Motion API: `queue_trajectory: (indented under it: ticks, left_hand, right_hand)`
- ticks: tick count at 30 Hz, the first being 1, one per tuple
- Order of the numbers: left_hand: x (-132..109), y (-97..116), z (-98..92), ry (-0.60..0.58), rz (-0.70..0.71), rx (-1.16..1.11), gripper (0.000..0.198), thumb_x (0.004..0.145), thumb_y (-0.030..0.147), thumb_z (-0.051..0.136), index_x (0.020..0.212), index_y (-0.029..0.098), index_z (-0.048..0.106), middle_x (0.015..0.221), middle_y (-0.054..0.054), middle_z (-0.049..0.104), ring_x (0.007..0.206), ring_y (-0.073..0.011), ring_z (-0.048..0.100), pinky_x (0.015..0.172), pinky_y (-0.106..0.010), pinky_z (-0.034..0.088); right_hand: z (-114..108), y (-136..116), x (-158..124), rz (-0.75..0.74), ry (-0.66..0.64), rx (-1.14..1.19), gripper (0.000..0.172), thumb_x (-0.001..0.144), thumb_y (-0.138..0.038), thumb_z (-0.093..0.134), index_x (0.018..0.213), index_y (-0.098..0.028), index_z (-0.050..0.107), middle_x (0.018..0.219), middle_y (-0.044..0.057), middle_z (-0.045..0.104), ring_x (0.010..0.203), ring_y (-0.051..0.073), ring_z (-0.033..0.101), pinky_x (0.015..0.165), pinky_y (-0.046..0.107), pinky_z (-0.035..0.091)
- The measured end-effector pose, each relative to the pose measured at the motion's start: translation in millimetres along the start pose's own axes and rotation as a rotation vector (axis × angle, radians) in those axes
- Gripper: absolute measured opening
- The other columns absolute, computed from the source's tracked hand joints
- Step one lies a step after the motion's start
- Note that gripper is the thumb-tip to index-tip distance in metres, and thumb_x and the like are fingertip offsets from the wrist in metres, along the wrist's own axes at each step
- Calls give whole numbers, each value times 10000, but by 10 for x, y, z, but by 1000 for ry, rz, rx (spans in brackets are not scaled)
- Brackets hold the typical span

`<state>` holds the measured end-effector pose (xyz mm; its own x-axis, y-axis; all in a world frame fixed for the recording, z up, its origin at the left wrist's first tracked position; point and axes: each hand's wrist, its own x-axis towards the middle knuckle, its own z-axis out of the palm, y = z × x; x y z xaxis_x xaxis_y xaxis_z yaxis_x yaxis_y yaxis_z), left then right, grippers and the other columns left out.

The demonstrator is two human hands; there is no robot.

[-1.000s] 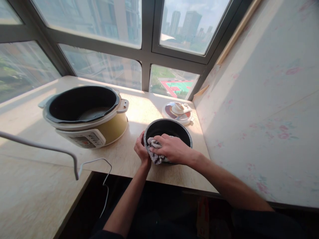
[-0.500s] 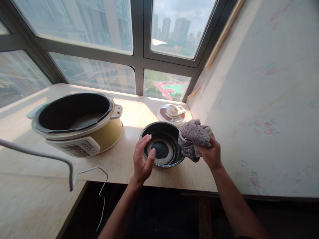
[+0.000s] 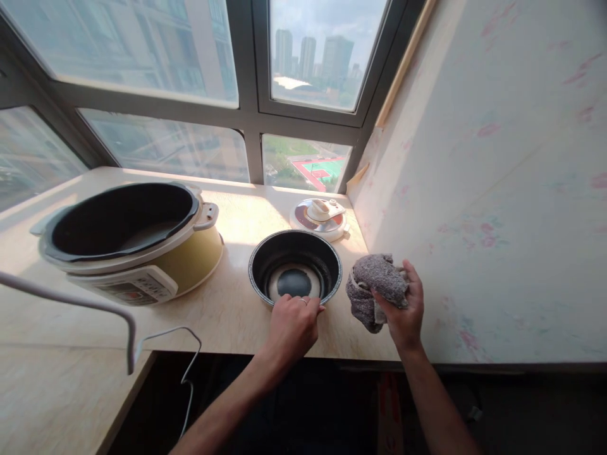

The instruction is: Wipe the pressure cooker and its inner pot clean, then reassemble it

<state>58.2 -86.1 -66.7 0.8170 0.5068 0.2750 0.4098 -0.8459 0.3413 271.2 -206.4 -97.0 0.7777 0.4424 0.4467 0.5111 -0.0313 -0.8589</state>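
A round black inner pot (image 3: 294, 246) stands upright on the pale marbled counter (image 3: 237, 316). My left hand (image 3: 294, 325) is closed over its near rim, fingers bent toward the inside. The pot's bottom shows a dark disc with a paler ring around it. To the right, my right hand (image 3: 408, 309) grips a bunched grey-brown cloth (image 3: 377, 284), held apart from the pot and close to the wall.
The yellow and white electric cooker body (image 3: 184, 262) sits at the left. Its lid (image 3: 320, 218) lies behind the pot. A grey cord (image 3: 71, 300) crosses the left front. Windows line the back; a flowered wall (image 3: 497, 221) bounds the right.
My left hand has gone from spread fingers above the pot to gripping its near rim. My right hand has drawn the cloth away from the pot's right side. The view has shifted slightly.
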Motion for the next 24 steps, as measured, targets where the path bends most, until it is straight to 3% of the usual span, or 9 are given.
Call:
queue_trajectory:
  ticks: [5, 10, 15, 19, 24]
  left_hand:
    - [132, -176, -247, 133, -77, -34, 272, 952, 194, 492, 813, 194, 725, 712, -63, 734, 650, -198, 637, 666, -341, 338]
    - [269, -253, -488, 119, -261, -112, 304, 960, 284, 500, 836, 220, 770, 786, -59, 765, 699, -203, 643, 674, -322, 349]
    - [320, -275, -694, 122, -361, -347, 271, 899, 271, 522, 887, 216, 787, 832, -36, 769, 761, -188, 651, 667, -270, 387]
    - [337, -295, -734, 142, -379, -421, 310, 895, 316, 505, 804, 185, 771, 747, -18, 723, 729, -173, 611, 634, -252, 369]
    - [314, -319, -637, 256, -370, -377, 385, 903, 407, 489, 726, 179, 743, 624, -10, 621, 633, -160, 546, 600, -264, 335]
  right_hand:
    - [148, -187, -211, -109, -40, -22, 830, 732, -317, 810, 1484, -229, 470, 1442, 126, 541, 1303, 306, 554, 1121, 500, 446]
    - [449, -654, -422, -418, -104, -76, 793, 814, -176, 689, 1544, -269, 393, 1376, 132, 581, 1265, 312, 579, 1036, 495, 525]
    - [711, -969, -607, -630, -176, -129, 786, 856, -94, 567, 1580, -298, 338, 1498, 162, 424, 1399, 354, 454, 1081, 578, 470]
    - [797, -982, -442, -662, -137, -148, 710, 872, -138, 579, 1541, -320, 420, 1499, 148, 418, 1392, 371, 458, 1089, 581, 457]
    - [796, -1009, 3, -556, -200, -118, 597, 818, -138, 617, 1399, -278, 599, 1396, 137, 529, 1292, 329, 561, 1060, 502, 506]
